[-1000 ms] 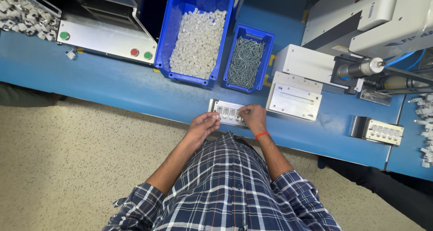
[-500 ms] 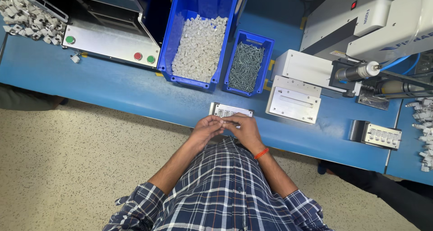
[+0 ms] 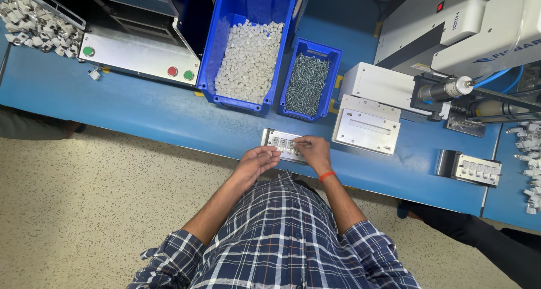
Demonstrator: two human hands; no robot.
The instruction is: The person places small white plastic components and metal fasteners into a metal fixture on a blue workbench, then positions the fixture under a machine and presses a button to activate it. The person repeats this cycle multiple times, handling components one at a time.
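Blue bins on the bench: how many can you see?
2. The large bin of white parts stands behind the hands; the small bin of screws sits just right of it. Others may lie outside the view.

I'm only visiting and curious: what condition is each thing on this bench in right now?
Small metal tray: flat at the bench edge, small parts in its slots.
Left hand: fingers curled beside the tray.
Right hand: fingertips on the tray.
Large blue bin: partly filled with white pieces.
Small blue bin: holding screws.
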